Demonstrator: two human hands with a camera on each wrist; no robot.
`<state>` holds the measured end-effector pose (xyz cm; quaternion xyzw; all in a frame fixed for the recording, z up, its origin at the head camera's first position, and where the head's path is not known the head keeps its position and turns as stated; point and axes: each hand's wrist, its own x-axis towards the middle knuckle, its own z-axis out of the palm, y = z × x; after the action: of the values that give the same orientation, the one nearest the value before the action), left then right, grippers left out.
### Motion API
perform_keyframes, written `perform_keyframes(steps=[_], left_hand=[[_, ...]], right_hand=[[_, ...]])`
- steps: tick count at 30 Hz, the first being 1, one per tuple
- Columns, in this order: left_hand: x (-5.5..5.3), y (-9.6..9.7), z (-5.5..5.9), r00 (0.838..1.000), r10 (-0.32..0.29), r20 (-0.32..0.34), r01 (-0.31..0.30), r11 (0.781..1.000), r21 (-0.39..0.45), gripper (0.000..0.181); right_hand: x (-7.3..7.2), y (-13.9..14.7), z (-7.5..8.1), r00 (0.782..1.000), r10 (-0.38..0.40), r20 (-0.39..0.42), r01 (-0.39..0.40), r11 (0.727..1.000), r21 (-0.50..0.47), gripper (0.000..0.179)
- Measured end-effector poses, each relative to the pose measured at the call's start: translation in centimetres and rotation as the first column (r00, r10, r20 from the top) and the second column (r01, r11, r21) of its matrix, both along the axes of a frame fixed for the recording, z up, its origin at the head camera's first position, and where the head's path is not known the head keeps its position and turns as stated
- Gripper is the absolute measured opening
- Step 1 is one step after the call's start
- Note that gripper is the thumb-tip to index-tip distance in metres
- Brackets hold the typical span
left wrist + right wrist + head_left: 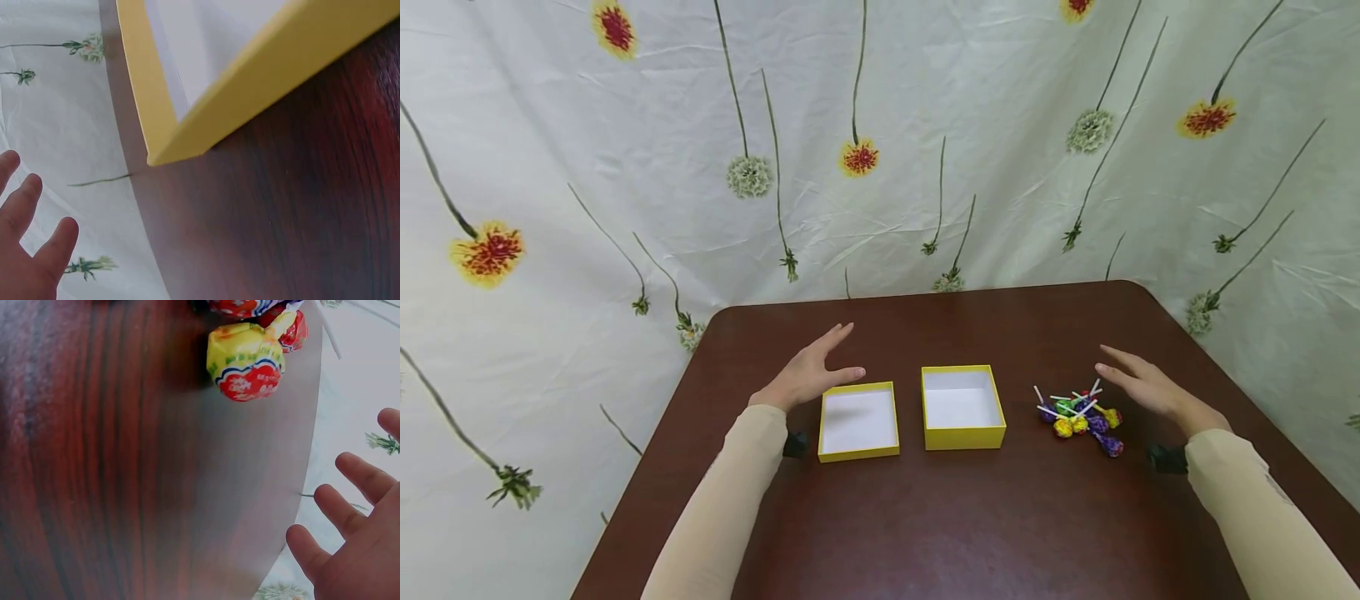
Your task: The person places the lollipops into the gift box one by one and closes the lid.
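Note:
My left hand (808,371) hovers at the upper left of a shallow yellow box lid (859,457), thumb and fingers spread, holding nothing. White inside, the lid lies with its hollow side up; one yellow corner of it fills the upper part of the left wrist view. Right of it stands a deeper yellow box (964,438) with its top uncovered and a white inside. My right hand (1157,392) is held beside a pile of lollipops (1078,423), fingers extended and holding nothing. A yellow-and-red wrapped lollipop (245,362) shows large in the right wrist view.
Everything lies on a dark reddish-brown table (955,525) with rounded far corners. Behind it hangs a pale cloth (1000,208) printed with flowers. Dark straps (1168,458) sit at both wrists, below the light sleeves (1262,492).

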<state>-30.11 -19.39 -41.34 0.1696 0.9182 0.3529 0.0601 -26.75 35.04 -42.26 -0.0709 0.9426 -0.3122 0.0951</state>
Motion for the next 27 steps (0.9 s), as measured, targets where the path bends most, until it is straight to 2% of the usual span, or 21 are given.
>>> perform_keyframes(steps=[9,18,27], left_hand=[[0.3,0.9,-0.3,1.000,-0.011,-0.027,0.010,0.999,-0.035,0.094],[1.0,2.2,-0.8,0.999,-0.034,-0.035,0.034,0.999,0.004,0.091],[1.8,3.9,-0.5,0.992,-0.102,-0.069,0.104,0.994,0.028,0.093]], right_hand=[[0.7,0.7,-0.6,0.999,-0.010,0.031,0.010,1.000,-0.019,0.079],[1.2,1.1,-1.3,0.999,0.030,0.022,-0.029,0.999,-0.034,0.074],[1.6,0.9,-1.6,0.999,0.040,-0.007,-0.040,0.999,-0.010,0.068]])
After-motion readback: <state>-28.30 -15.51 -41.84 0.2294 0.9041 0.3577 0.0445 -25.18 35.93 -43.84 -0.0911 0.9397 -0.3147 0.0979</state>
